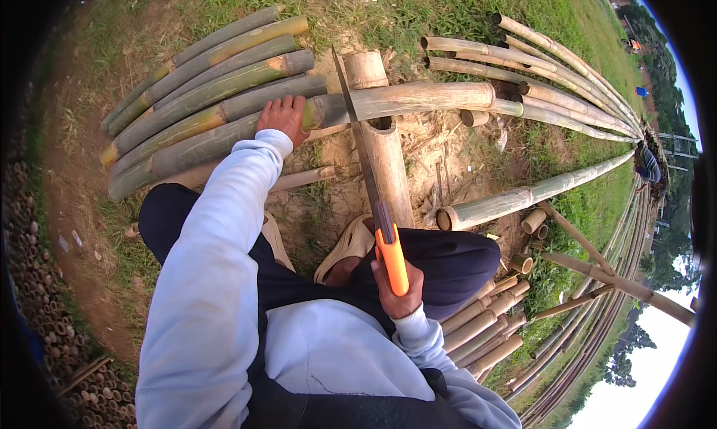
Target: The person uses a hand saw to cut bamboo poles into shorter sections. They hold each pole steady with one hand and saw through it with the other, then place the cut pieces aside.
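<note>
A thick bamboo pole (429, 98) lies crosswise in front of me, its right end cut and sticking out past a bamboo support. My left hand (285, 119) grips the pole from above, left of the saw. In my right hand (402, 291) is the orange handle of a hand saw (364, 149). The long blade points away from me and crosses the pole just right of a green joint. Whether its teeth have entered the bamboo, I cannot tell. Beneath the pole, the bamboo support (390, 175) runs toward me and shows a dark hollow near the contact.
Several cut bamboo lengths (224, 85) lie side by side at the left. Long poles (553, 59) fan out at the far right, and a single pole (538, 194) lies nearer. Short pieces (485, 332) are stacked beside my right knee. A bamboo frame (620, 283) stands at right.
</note>
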